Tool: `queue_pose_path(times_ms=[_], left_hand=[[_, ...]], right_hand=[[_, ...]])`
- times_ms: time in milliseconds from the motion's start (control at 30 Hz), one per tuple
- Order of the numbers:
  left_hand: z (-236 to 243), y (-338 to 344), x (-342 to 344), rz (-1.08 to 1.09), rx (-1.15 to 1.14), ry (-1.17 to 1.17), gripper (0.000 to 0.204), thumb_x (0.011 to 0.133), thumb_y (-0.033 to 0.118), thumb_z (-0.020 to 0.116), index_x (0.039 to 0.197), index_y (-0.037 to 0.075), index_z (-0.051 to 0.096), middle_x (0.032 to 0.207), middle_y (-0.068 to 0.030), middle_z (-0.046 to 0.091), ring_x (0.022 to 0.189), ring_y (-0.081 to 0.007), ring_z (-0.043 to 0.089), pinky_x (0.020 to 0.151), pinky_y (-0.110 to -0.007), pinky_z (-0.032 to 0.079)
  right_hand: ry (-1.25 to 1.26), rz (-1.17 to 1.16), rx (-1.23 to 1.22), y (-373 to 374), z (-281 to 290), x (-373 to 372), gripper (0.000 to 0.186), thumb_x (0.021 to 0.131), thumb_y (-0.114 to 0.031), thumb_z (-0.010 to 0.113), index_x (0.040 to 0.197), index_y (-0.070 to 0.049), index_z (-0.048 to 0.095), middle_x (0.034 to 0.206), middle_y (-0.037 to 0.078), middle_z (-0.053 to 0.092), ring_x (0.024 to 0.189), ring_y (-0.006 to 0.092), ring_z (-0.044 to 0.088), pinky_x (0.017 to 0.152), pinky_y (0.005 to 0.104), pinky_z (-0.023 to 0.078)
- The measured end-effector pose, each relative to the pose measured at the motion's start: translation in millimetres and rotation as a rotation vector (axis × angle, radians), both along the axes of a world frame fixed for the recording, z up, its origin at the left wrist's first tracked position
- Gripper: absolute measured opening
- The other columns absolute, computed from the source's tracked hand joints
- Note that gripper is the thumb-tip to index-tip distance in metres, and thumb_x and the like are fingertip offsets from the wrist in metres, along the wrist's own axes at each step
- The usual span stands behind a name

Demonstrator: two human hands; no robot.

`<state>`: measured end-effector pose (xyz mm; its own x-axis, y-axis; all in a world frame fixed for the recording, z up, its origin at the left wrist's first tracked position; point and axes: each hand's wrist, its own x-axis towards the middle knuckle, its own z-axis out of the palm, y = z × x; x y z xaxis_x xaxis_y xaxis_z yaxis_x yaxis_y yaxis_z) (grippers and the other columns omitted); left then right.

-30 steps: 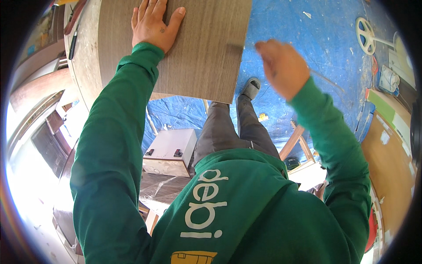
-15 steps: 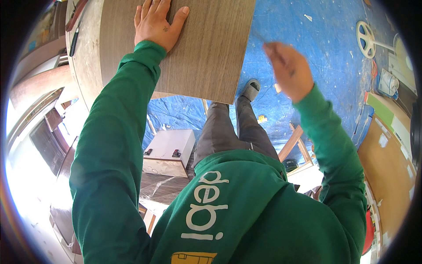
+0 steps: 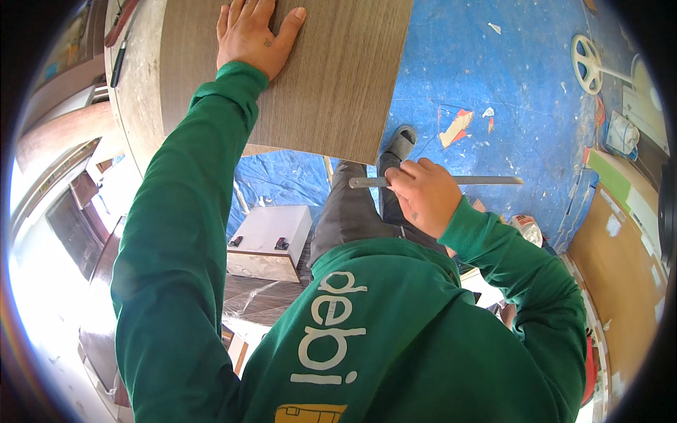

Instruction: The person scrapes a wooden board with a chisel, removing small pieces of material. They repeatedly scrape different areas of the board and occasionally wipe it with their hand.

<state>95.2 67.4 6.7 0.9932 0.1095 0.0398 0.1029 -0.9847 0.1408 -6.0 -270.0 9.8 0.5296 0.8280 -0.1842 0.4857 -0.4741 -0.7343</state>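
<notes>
A wood-grain panel [image 3: 331, 84] lies flat on the worktable in front of me, its near right corner reaching out over the blue floor sheet. My left hand [image 3: 250, 42] rests on its surface with the fingers spread. Just beyond the panel's near edge, my right hand [image 3: 424, 199] grips a long, flat grey metal blade [image 3: 486, 180]. One end of the blade is rounded with a small hole; the strip sits roughly level, sideways across my legs, apart from the panel.
A black-handled tool [image 3: 119, 65] lies on the table's left side. Below stands a white box [image 3: 271, 229] with dark hinges. Scraps [image 3: 455, 128] litter the blue sheet [image 3: 493, 77]. At right are a white wheel-shaped reel [image 3: 586, 64] and a brown board [image 3: 620, 268].
My right hand has swung left and nearer to my body with the blade, which now shows clearly. Scraps on the floor have come into view. My left hand stays on the panel.
</notes>
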Motion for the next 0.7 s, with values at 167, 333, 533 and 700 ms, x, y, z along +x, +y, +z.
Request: queue_pose_path(times_ms=[167, 333, 533, 700], left_hand=[[-1, -1, 0, -0.003, 0.004, 0.001, 0.07, 0.102, 0.046, 0.051, 0.159, 0.008, 0.037, 0.168, -0.0167, 0.029, 0.156, -0.0358, 0.022, 0.128, -0.049, 0.014], [0, -3, 1, 0.002, -0.009, 0.004, 0.07, 0.102, 0.045, 0.051, 0.159, 0.007, 0.037, 0.168, -0.0164, 0.03, 0.156, -0.0351, 0.022, 0.128, -0.048, 0.014], [-4, 0, -1, -0.016, -0.013, -0.005, 0.069, 0.102, 0.044, 0.053, 0.159, 0.007, 0.037, 0.167, -0.0169, 0.03, 0.157, -0.0361, 0.021, 0.128, -0.048, 0.014], [-24, 13, 3, -0.107, -0.008, -0.148, 0.069, 0.102, 0.055, 0.049, 0.158, 0.016, 0.041, 0.166, -0.0112, 0.035, 0.156, -0.0312, 0.025, 0.128, -0.048, 0.014]], right_hand=[[-0.137, -0.32, 0.168, 10, -21, 47, 0.008, 0.087, -0.005, 0.068, 0.095, -0.005, 0.066, 0.081, 0.013, 0.06, 0.078, 0.036, 0.059, 0.067, 0.0474, 0.047], [-0.15, -0.272, 0.157, 15, -22, 48, 0.015, 0.085, -0.004, 0.065, 0.1, -0.005, 0.065, 0.087, 0.013, 0.059, 0.079, 0.0361, 0.056, 0.068, 0.0481, 0.045], [0.081, -0.142, 0.157, -2, -21, -25, 0.02, 0.092, -0.014, 0.068, 0.109, -0.004, 0.067, 0.086, 0.012, 0.059, 0.083, 0.0352, 0.059, 0.072, 0.046, 0.049], [0.206, -0.587, 0.347, 6, -52, 18, 0.014, 0.101, -0.013, 0.061, 0.104, -0.002, 0.068, 0.09, 0.018, 0.064, 0.089, 0.0398, 0.063, 0.074, 0.0457, 0.051]])
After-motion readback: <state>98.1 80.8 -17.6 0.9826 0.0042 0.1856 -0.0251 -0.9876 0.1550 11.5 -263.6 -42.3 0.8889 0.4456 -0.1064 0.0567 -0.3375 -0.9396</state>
